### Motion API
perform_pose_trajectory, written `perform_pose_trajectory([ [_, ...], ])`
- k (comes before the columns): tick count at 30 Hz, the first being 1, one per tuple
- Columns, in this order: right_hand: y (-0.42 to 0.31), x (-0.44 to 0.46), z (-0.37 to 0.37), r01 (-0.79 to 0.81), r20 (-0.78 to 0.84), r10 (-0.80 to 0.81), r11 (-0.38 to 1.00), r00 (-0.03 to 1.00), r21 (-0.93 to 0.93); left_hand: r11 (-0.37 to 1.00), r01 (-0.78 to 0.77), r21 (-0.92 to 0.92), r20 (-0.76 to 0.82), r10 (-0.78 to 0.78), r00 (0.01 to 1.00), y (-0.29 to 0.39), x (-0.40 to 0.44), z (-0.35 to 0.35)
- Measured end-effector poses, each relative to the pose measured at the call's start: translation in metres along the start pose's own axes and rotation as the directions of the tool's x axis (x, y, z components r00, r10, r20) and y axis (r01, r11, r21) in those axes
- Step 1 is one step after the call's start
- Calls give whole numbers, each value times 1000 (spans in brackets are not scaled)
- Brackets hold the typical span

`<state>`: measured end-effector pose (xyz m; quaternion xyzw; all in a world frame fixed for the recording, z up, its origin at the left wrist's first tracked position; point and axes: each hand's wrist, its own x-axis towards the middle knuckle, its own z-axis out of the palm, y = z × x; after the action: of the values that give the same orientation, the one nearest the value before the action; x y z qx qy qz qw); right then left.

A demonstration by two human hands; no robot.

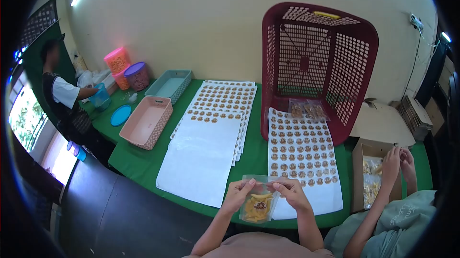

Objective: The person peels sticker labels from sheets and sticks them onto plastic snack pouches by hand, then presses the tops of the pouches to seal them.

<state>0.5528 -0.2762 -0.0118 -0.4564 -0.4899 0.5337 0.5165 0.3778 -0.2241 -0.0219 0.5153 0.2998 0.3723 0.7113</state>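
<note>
A clear pouch of yellow stick-shaped snacks (252,214) with a round brown label hangs upright in front of me. My left hand (236,195) pinches its upper left edge, and my right hand (293,194) pinches the upper right edge. Both thumbs press near the top strip of the pouch. Just beyond my right hand lies a sheet of round stickers (302,150), its lower part bare white. Another sticker sheet (199,157) rests to the left on top of several similar ones, mostly peeled.
A tipped maroon basket (369,66) holds several small packets (309,109). At right, a co-worker's hands (393,160) work over a carton (358,176) of packets. Pink (143,120) and green trays (168,85) stand left; another person (64,90) handles a blue container (99,99).
</note>
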Motion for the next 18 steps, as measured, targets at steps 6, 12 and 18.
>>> perform_pose_trajectory([
  [6,1,10,11,14,17,-14,999,1000,-53,980,-120,157,-200,151,968,-11,-8,10],
  [12,20,22,21,93,42,-97,992,994,82,987,-162,13,-334,157,929,-22,-17,11],
  [18,44,71,46,-61,52,55,992,997,112,981,-69,-184,-547,-44,836,-17,-3,-25],
])
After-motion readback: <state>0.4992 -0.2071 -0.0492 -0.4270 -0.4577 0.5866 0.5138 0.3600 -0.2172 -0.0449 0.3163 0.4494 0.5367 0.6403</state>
